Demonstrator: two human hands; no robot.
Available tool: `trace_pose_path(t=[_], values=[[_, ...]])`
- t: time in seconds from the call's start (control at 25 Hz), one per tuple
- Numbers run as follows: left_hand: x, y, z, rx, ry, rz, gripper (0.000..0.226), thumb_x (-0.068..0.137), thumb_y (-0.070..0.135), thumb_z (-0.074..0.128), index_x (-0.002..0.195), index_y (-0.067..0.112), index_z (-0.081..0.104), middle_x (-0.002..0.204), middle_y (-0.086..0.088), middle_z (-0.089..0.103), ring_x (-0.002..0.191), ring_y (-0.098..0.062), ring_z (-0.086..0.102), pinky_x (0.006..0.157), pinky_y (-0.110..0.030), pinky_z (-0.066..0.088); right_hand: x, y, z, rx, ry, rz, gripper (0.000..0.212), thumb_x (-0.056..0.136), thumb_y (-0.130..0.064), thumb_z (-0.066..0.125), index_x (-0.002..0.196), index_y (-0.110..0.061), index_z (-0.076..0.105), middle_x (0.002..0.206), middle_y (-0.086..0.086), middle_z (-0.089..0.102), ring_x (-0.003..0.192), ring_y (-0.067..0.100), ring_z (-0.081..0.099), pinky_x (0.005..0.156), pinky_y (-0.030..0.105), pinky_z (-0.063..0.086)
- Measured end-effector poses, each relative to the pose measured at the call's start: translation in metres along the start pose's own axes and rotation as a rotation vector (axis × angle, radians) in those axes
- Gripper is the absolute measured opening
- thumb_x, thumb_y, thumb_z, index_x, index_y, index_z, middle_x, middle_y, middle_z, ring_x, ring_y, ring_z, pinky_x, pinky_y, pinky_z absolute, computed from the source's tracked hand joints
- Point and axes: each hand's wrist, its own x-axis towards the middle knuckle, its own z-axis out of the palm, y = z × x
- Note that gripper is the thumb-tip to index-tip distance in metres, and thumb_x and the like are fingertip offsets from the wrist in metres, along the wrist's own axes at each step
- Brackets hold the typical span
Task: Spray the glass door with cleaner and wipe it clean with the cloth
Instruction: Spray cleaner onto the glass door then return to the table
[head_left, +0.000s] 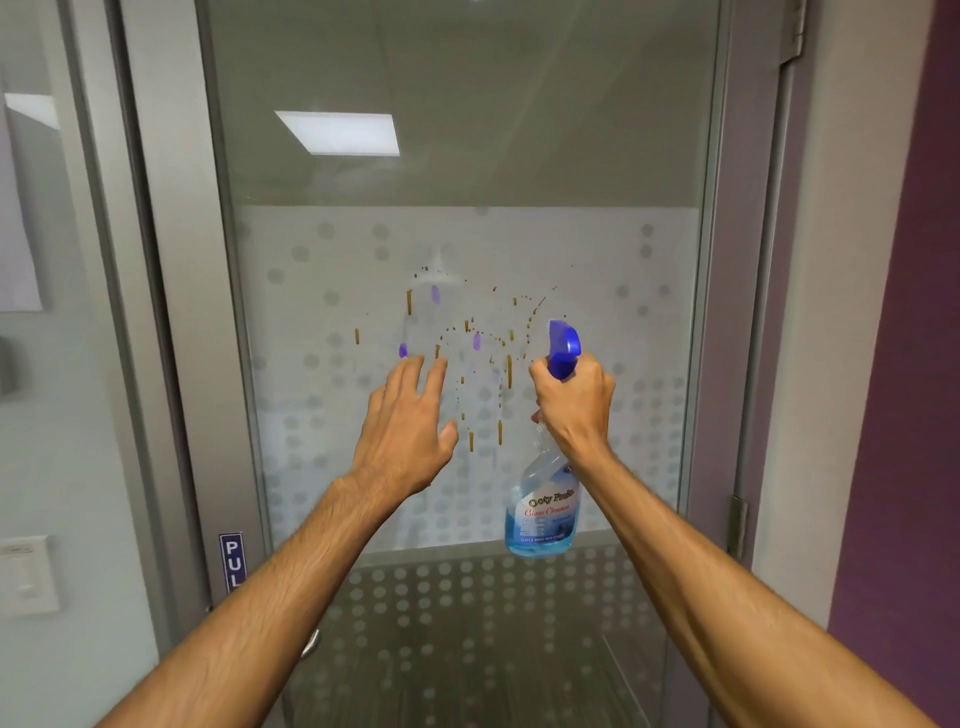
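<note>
The glass door fills the view, with a frosted dotted band across its middle. Brown drips and specks stain the frosted part between my hands. My right hand grips the neck of a clear spray bottle of blue cleaner, its blue trigger head pointing left at the glass. My left hand is raised flat with fingers spread, close to the glass left of the stains; I cannot tell if it touches. No cloth is in view.
The grey metal door frame runs down the left with a blue PULL label and a handle partly behind my left forearm. A hinge sits on the right frame beside a purple wall. A wall switch is at far left.
</note>
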Motion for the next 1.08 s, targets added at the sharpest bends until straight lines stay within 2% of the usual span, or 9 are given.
trace_pose_path(t=[0.08,0.2,0.4,0.52,0.64,0.68,0.76,0.96,1.08], values=[[-0.002,0.006,0.004,-0.004,-0.003,-0.005,0.074,0.096,0.034,0.054,0.157,0.016,0.016,0.164,-0.013,0.018,0.153,-0.028,0.017,0.12,-0.045,0.027,-0.007,0.012,-0.003,-0.006,-0.028,-0.019,0.016,0.09,-0.017,0.072,0.093,-0.022,0.056,0.09,0.01,0.062,0.078,0.031,0.067,0.066,0.049,0.065],[-0.006,0.01,0.01,0.006,-0.01,-0.017,0.075,0.097,0.035,0.054,0.158,0.016,0.015,0.165,-0.013,0.017,0.153,-0.028,0.017,0.12,-0.044,0.026,-0.027,0.03,0.003,-0.032,-0.114,-0.054,0.028,0.091,-0.018,0.072,0.083,-0.035,0.051,0.088,0.004,0.06,0.076,0.026,0.066,0.066,0.05,0.064],[-0.014,0.008,0.021,0.021,-0.033,-0.06,0.076,0.096,0.036,0.054,0.158,0.018,0.014,0.166,-0.012,0.016,0.153,-0.027,0.016,0.121,-0.045,0.026,-0.059,0.056,0.019,-0.079,-0.219,-0.05,0.016,0.09,-0.021,0.073,0.084,-0.025,0.058,0.075,0.002,0.062,0.069,0.025,0.066,0.062,0.049,0.063],[-0.023,0.005,0.026,0.031,-0.05,-0.072,0.077,0.097,0.037,0.053,0.159,0.019,0.012,0.166,-0.012,0.015,0.154,-0.027,0.016,0.121,-0.044,0.025,-0.069,0.063,0.018,0.001,-0.212,-0.017,0.024,0.09,-0.018,0.072,0.083,-0.034,0.056,0.082,0.0,0.062,0.074,0.025,0.066,0.063,0.048,0.064],[-0.034,0.007,0.031,0.044,-0.052,-0.05,0.076,0.097,0.037,0.053,0.159,0.019,0.013,0.165,-0.012,0.017,0.153,-0.027,0.019,0.121,-0.042,0.026,-0.079,0.064,0.008,0.107,-0.203,0.031,0.024,0.091,-0.012,0.071,0.09,-0.034,0.06,0.091,0.007,0.065,0.074,0.026,0.068,0.057,0.034,0.064],[-0.038,0.008,0.032,0.041,-0.054,-0.047,0.075,0.097,0.037,0.053,0.159,0.019,0.014,0.165,-0.012,0.018,0.153,-0.027,0.019,0.121,-0.043,0.026,-0.081,0.064,0.004,0.149,-0.198,0.05,0.021,0.092,-0.011,0.07,0.094,-0.03,0.062,0.091,0.01,0.067,0.073,0.026,0.069,0.055,0.029,0.062],[-0.048,0.012,0.035,0.031,-0.061,-0.045,0.075,0.097,0.038,0.053,0.159,0.019,0.014,0.166,-0.011,0.017,0.153,-0.027,0.019,0.121,-0.043,0.027,-0.088,0.066,-0.003,0.201,-0.193,0.081,0.012,0.094,-0.011,0.069,0.1,-0.021,0.066,0.083,0.011,0.069,0.067,0.027,0.07,0.055,0.026,0.06],[-0.084,0.023,0.041,-0.002,-0.081,-0.068,0.079,0.096,0.038,0.053,0.16,0.022,0.008,0.167,-0.009,0.015,0.154,-0.024,0.018,0.122,-0.041,0.025,-0.111,0.074,-0.017,0.163,-0.244,0.085,0.019,0.097,-0.019,0.069,0.093,-0.035,0.061,0.07,0.005,0.068,0.06,0.021,0.07,0.062,0.035,0.064],[-0.112,0.025,0.044,-0.008,-0.112,-0.092,0.081,0.096,0.039,0.053,0.16,0.024,0.006,0.167,-0.008,0.014,0.153,-0.023,0.018,0.122,-0.041,0.025,-0.129,0.087,-0.02,0.132,-0.292,0.089,0.012,0.096,-0.027,0.071,0.091,-0.03,0.06,0.068,0.008,0.066,0.056,0.024,0.067,0.063,0.047,0.063]])
